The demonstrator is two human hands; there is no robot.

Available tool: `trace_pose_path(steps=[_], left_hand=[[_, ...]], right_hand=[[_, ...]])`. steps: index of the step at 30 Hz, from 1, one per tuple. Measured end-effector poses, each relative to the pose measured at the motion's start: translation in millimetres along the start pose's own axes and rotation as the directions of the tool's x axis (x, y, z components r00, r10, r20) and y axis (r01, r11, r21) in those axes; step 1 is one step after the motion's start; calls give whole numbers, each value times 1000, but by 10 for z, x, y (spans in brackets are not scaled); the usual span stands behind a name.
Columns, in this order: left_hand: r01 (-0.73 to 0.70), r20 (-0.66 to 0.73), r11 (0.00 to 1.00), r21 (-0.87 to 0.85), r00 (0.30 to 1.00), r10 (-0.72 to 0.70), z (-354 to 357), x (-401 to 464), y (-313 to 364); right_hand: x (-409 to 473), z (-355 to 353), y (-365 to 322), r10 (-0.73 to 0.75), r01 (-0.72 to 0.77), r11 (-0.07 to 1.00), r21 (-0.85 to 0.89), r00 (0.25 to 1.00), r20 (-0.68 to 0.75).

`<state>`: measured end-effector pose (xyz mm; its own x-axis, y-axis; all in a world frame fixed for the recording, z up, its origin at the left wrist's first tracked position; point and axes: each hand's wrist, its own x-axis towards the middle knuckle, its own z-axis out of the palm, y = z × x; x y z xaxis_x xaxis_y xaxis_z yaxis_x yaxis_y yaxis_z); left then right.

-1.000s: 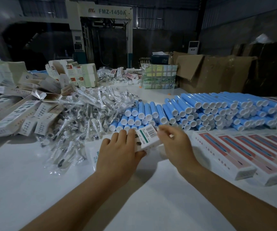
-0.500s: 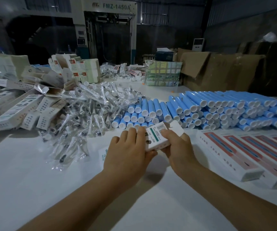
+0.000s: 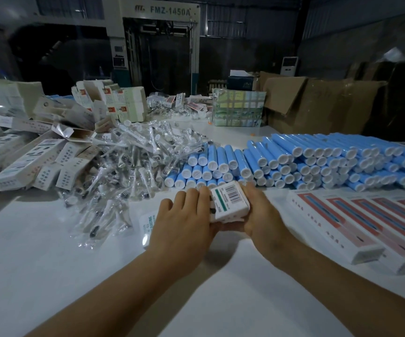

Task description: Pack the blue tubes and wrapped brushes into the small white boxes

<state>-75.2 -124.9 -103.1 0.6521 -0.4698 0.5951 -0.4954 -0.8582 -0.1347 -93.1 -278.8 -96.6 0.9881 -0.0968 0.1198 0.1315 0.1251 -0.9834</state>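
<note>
A small white box with a barcode label and a green stripe sits between both hands just above the white table. My left hand grips its left side, fingers curled over the top edge. My right hand holds the right side and underside. Behind them lies a wide stack of blue tubes with white caps. A heap of clear-wrapped brushes spreads to the left. Another flat white box lies partly under my left hand.
Flattened and loose white boxes pile up at the far left. A row of long white boxes with red panels lies at the right. Brown cartons and a taped bundle stand at the back, before a large machine.
The box's end flap, open half a second ago, is now shut. Both hands have drawn the box slightly nearer to me and closed in around it.
</note>
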Motion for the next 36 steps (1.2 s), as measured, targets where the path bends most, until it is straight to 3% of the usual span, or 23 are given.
trace_pose_path(steps=[2,8,15,25,32,36], left_hand=[[5,3,1000,-6,1000,-5,-14,10,-14],[12,35,999,-31,999,-11,-59,6,-23],[-43,-48,999,-32,998,42,-37,0,-56],[-107,-39,993,39,993,109,-24,22,-113],[-191,-49,974,124,979,198,2,2,-90],[-183,-52,976,115,980,190,-11,20,-30]], right_hand=[[7,-16,-48,53,-58,981,186,998,32],[13,2,-29,40,-33,966,255,999,-24],[28,-29,30,6,8,977,214,998,-62],[30,-47,13,4,3,986,166,999,-45],[18,-19,59,29,-10,995,97,981,-194],[-11,25,109,-89,97,995,18,961,-261]])
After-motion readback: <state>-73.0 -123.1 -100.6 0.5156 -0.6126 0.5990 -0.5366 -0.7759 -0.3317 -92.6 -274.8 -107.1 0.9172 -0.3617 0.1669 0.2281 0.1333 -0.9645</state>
